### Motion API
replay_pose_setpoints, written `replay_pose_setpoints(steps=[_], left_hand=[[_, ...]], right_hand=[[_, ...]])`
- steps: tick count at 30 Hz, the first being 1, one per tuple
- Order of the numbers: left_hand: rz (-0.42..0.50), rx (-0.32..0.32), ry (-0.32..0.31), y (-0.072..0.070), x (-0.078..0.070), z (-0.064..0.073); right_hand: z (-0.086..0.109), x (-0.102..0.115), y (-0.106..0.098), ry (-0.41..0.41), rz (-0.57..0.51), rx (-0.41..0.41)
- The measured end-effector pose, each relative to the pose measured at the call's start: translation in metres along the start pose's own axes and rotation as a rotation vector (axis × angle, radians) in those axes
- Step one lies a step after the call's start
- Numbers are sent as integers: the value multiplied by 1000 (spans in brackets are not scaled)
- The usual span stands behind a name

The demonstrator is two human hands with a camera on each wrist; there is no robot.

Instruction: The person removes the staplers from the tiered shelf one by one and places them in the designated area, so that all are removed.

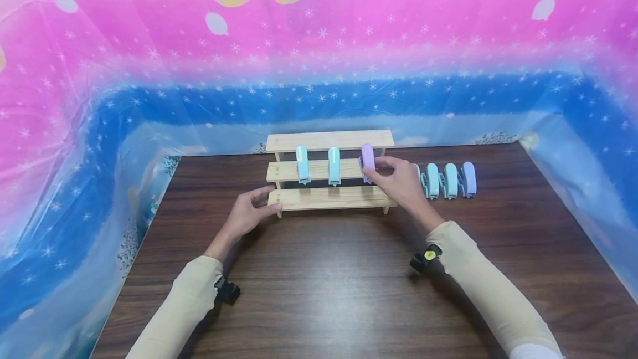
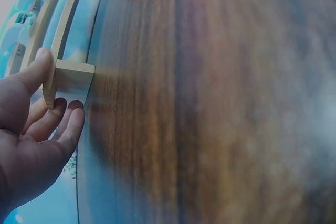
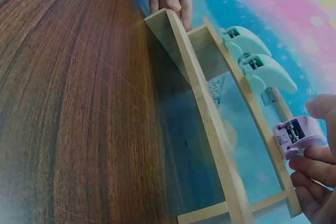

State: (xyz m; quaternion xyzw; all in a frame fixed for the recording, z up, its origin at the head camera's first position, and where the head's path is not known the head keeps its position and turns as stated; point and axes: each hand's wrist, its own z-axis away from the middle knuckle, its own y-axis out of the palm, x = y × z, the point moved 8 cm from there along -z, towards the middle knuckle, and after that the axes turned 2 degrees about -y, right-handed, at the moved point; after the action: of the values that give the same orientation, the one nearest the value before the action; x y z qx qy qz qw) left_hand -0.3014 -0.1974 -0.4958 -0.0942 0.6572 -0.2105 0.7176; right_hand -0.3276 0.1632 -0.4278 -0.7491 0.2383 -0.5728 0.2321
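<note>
A three-step wooden rack (image 1: pixel 331 198) stands on the table. My left hand (image 1: pixel 247 212) holds the left end of its lowest step, thumb on top and fingers curled below, as the left wrist view (image 2: pixel 31 129) shows. Two mint-green staplers (image 1: pixel 302 165) stand on the middle step, spaced apart. To their right, my right hand (image 1: pixel 401 181) pinches a purple stapler (image 1: pixel 368 160) between thumb and fingers at the middle step. In the right wrist view, the hinge end of this purple stapler (image 3: pixel 299 136) is at the step's edge; whether it bears its weight there I cannot tell.
Right of the rack, more staplers stand in a row on the table: mint-green ones (image 1: pixel 431 181) and a purple one (image 1: pixel 468 180), with another partly hidden behind my right hand. A patterned pink and blue cloth (image 1: pixel 319 93) hangs behind the dark wooden table (image 1: pixel 329 292).
</note>
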Motion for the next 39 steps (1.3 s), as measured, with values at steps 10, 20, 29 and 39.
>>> replay_pose_setpoints(steps=[10, 20, 29, 39], left_hand=[[-3, -1, 3, -1, 1, 0], [-2, -2, 0, 0, 1, 0], [-13, 0, -5, 0, 0, 0], [-7, -4, -1, 0, 2, -1]], right_hand=[[-5, -5, 3, 1, 0, -14], [-6, -3, 3, -7, -1, -27], [-4, -1, -3, 1, 21, -37], [0, 3, -19, -6, -4, -79]])
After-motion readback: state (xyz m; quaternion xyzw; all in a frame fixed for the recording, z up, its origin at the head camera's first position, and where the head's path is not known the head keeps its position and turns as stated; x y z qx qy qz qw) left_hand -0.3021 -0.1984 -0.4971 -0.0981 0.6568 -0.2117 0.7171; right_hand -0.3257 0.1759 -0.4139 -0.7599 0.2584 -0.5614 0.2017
